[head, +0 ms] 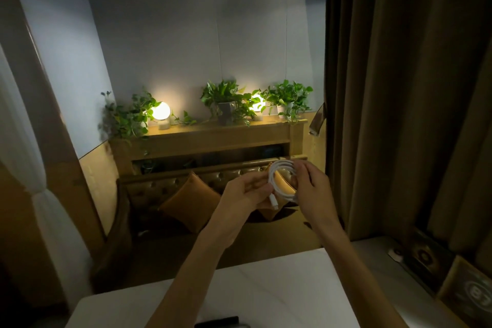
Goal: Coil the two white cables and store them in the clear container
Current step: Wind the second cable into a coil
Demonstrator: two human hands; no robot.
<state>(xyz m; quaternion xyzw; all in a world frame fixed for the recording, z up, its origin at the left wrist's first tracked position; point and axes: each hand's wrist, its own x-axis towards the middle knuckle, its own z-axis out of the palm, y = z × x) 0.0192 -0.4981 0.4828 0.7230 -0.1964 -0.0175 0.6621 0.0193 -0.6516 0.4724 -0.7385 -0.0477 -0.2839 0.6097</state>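
Both hands are raised well above the pale white marble-look surface (266, 287), and between them hangs a white cable wound into a round coil (282, 180). On the left hand (246, 194) the grip is closed: thumb and fingers pinch the lower left of the coil, and a short white plug end (274, 202) sticks down just below that pinch. On the right hand (311, 185) the grip is also closed, fingers curled over the coil's right side with the fingertips at its top edge. Only this one cable is in sight from where the camera looks; I cannot make out a second one, and I cannot pick out the clear container either. At the very bottom edge of the surface lies a dark object (218, 322), too cut off to identify. Beyond the hands stands a brown tufted leather sofa (170, 186) carrying an orange-brown square cushion (190, 204). Behind it a wooden shelf (213, 136) bears two glowing round globe lamps (160, 110) and several leafy green potted plants (226, 100). A heavy brown curtain (399, 88) hangs along the right side, and dark framed pictures (426, 258) lean near the surface's right edge.
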